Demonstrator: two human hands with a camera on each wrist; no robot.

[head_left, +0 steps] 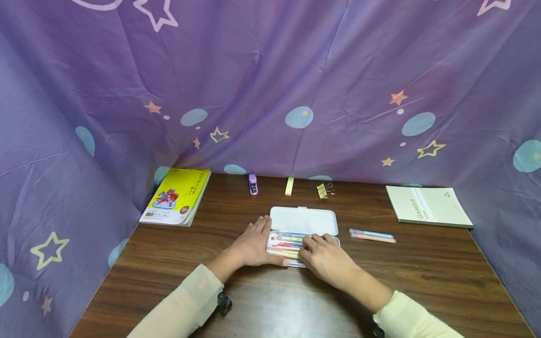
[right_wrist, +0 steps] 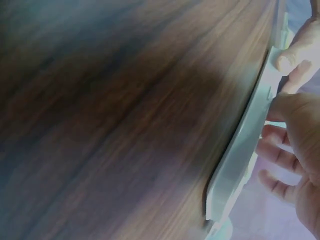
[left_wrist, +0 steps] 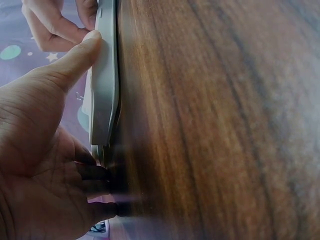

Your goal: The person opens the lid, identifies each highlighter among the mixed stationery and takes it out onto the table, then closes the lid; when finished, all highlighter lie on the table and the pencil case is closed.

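A white pencil case (head_left: 304, 220) lies on the table with its lid folded back. Several pens (head_left: 285, 245) in different colours fill its tray. My left hand (head_left: 256, 241) holds the case at its left end, thumb along the front edge and fingers by the lid side. The left wrist view shows that thumb (left_wrist: 82, 55) on the case's front wall (left_wrist: 104, 85). Over the right part of the tray, my right hand (head_left: 327, 258) reaches in with bent fingers. In the right wrist view its fingers (right_wrist: 280, 157) dip behind the case wall (right_wrist: 240, 155); I cannot tell whether they pinch a pen.
Right of the case lie two more pens (head_left: 372, 235). Along the back stand a purple correction-tape-like item (head_left: 252, 184), a yellow strip (head_left: 289, 186) and a binder clip (head_left: 324, 190). A yellow book (head_left: 175, 197) is at back left, a pale notebook (head_left: 428, 206) at back right.
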